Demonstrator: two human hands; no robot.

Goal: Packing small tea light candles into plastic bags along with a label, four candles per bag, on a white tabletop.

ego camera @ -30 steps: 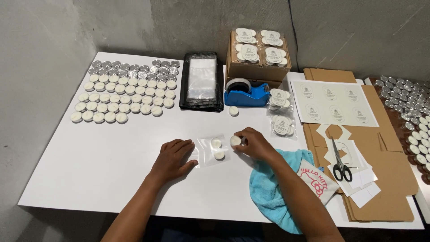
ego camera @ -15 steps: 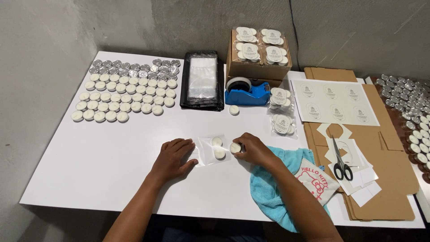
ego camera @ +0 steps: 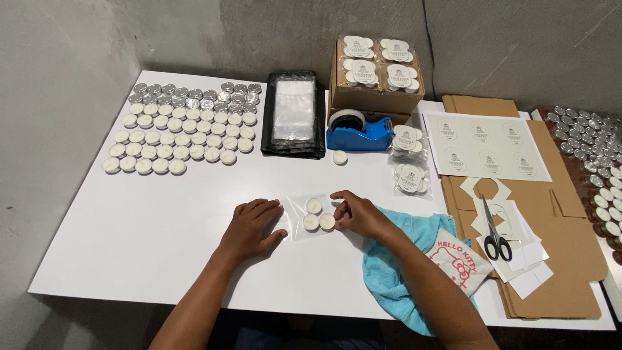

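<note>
A small clear plastic bag [ego camera: 299, 228] lies flat on the white table [ego camera: 162, 233] in front of me, with three white tealight candles [ego camera: 314, 206] inside. My left hand [ego camera: 253, 227] rests flat at the bag's left edge. My right hand [ego camera: 356, 214] pinches the bag's right side, fingertips at the lower right candle [ego camera: 327, 221].
Rows of white and silver tealights [ego camera: 184, 126] cover the far left. A black tray of clear bags [ego camera: 293, 113], a blue tape dispenser [ego camera: 358, 131], a box of packed candle bags [ego camera: 377, 71], a sticker sheet [ego camera: 486, 146], scissors [ego camera: 495, 236], cardboard and a blue cloth [ego camera: 402, 259] lie around.
My right hand brought a third candle down from above the table into the bag. My left hand stayed at the bag's left edge.
</note>
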